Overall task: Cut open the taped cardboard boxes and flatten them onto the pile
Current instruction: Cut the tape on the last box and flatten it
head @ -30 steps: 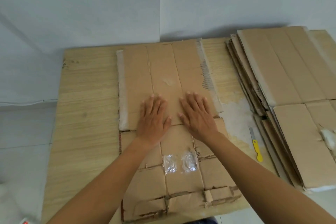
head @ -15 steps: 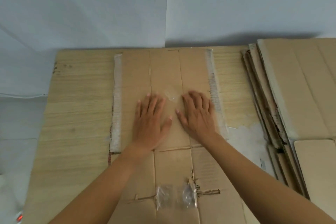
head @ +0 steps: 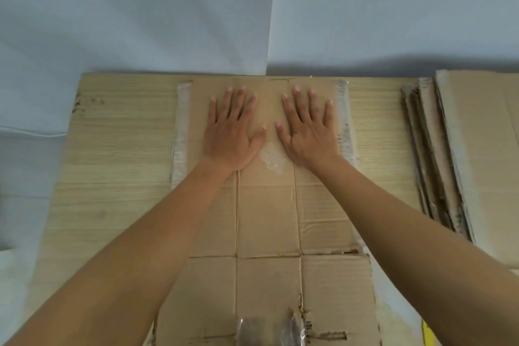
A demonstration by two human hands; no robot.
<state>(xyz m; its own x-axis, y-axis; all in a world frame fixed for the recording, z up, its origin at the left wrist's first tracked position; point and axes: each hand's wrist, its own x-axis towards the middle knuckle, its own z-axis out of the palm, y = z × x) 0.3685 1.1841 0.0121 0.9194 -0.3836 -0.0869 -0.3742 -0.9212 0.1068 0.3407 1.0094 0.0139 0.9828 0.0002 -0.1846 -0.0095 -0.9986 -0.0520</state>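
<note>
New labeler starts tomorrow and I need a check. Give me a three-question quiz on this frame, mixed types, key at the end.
1. True or false: the left hand is curled into a fist.
2. On which side of the flat box does the pile lie? A) left B) right C) beneath it
3. Fill in: between the left hand and the right hand, near the wrists, a patch of clear ____ sticks to the box.

Key:
1. False. It lies flat on the box with its fingers spread.
2. B
3. tape
</note>
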